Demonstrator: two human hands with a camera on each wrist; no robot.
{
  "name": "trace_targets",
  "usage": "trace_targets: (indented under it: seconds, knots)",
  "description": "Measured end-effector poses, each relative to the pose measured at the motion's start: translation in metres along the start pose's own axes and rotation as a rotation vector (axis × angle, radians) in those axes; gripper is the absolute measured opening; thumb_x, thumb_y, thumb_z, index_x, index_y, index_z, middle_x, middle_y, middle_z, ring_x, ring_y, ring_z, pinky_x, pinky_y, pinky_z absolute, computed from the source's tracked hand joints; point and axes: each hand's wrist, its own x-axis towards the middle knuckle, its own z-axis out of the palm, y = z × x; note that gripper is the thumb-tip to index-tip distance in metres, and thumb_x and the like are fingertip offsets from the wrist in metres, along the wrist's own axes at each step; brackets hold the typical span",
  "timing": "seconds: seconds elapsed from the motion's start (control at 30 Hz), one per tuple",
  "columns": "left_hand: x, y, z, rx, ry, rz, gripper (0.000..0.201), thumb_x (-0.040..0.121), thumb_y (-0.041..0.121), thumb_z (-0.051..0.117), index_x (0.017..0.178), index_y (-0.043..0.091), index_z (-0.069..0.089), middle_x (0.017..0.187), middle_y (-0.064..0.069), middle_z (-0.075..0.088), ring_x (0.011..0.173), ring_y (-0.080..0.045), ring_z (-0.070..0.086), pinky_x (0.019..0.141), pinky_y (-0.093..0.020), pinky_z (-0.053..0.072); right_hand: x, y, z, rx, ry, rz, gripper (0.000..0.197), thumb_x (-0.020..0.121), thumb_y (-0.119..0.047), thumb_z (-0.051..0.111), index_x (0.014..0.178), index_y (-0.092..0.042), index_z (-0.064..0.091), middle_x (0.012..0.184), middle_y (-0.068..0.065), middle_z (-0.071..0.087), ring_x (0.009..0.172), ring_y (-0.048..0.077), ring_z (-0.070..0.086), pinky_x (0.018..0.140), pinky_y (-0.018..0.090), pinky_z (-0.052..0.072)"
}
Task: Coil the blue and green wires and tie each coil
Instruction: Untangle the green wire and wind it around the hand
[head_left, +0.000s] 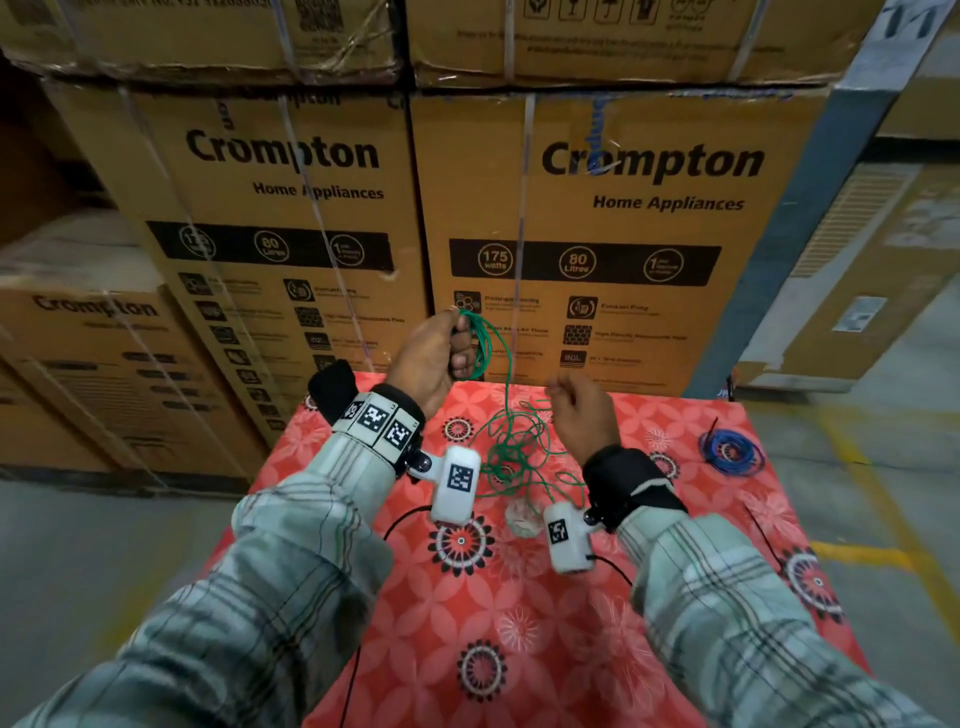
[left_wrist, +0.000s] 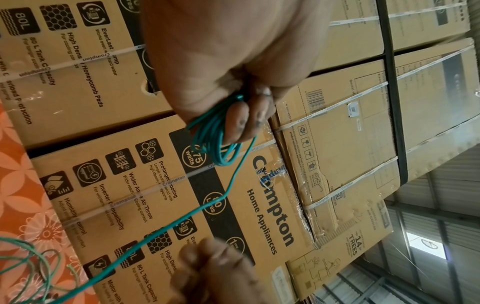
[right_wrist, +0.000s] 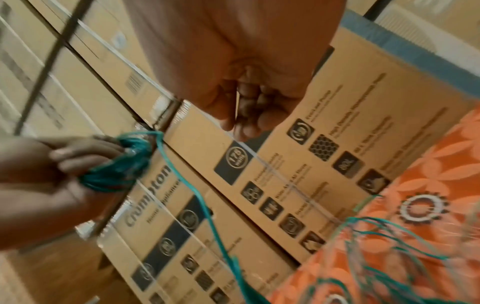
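Note:
My left hand (head_left: 457, 351) is raised over the table's far edge and grips a small coil of green wire (head_left: 480, 340), whose loops wrap its fingers (left_wrist: 235, 121) in the left wrist view. One green strand (left_wrist: 182, 218) runs down from the coil to a loose green tangle (head_left: 514, 452) on the cloth. My right hand (head_left: 569, 402) hovers right of that strand with its fingers (right_wrist: 249, 107) curled and no wire in them. The blue wire (head_left: 732, 452) lies coiled on the table's right side, with a black tie end sticking up from it.
The table wears a red flowered cloth (head_left: 519, 639). A black cable tie (head_left: 761, 535) lies on it at right, and a crumpled clear wrapper (head_left: 522, 517) sits below the tangle. Stacked cardboard boxes (head_left: 623, 208) stand right behind the table. A grey floor surrounds it.

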Motion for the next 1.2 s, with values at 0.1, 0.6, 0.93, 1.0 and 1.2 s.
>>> trace_targets:
  seconds: [0.1,0.6,0.93,1.0,1.2]
  knots:
    - [0.0,0.001,0.001,-0.008,-0.013,-0.014,0.034,0.102,0.023,0.026,0.07,0.022,0.038,0.044,0.012,0.023,0.036,-0.005,0.024,0.038,-0.019,0.018,0.0,-0.036,0.001,0.265,-0.073,0.022,0.011,0.097,-0.029,0.051,0.094,-0.021,0.057,0.087,-0.004,0.059,0.078,0.007,0.054,0.072,0.018,0.041]
    - [0.002,0.056,-0.008,-0.252,-0.022,0.094,0.035,0.102,0.024,0.028,0.069,0.021,0.04,0.041,0.011,0.026,0.035,-0.003,0.027,0.039,-0.017,0.021,0.002,-0.018,0.019,0.441,-0.205,0.136,0.014,0.096,-0.021,0.053,0.084,-0.021,0.047,0.072,-0.006,0.049,0.061,0.009,0.043,0.064,0.028,0.038]
    - [0.015,0.038,-0.019,-0.167,0.141,0.101,0.033,0.101,0.022,0.029,0.071,0.02,0.041,0.041,0.011,0.03,0.037,-0.005,0.031,0.04,-0.019,0.026,-0.018,0.002,0.019,0.218,-0.162,-0.021,0.02,0.088,-0.001,0.055,0.079,-0.018,0.052,0.071,-0.004,0.054,0.063,0.004,0.048,0.061,0.02,0.039]
    - [0.016,0.032,-0.02,-0.076,0.155,0.063,0.032,0.102,0.022,0.03,0.072,0.02,0.041,0.044,0.01,0.032,0.041,-0.008,0.033,0.043,-0.02,0.027,-0.017,-0.002,0.014,0.051,-0.172,-0.133,0.017,0.085,0.001,0.058,0.078,-0.015,0.057,0.076,-0.002,0.056,0.069,0.005,0.05,0.064,0.022,0.039]
    - [0.015,0.007,-0.023,0.079,0.116,-0.017,0.027,0.102,0.023,0.032,0.078,0.018,0.045,0.052,0.005,0.052,0.053,-0.015,0.051,0.049,-0.023,0.038,-0.006,-0.039,-0.005,-0.209,-0.276,-0.457,0.012,0.093,-0.015,0.056,0.083,-0.011,0.061,0.081,0.002,0.056,0.077,0.02,0.051,0.065,0.032,0.041]
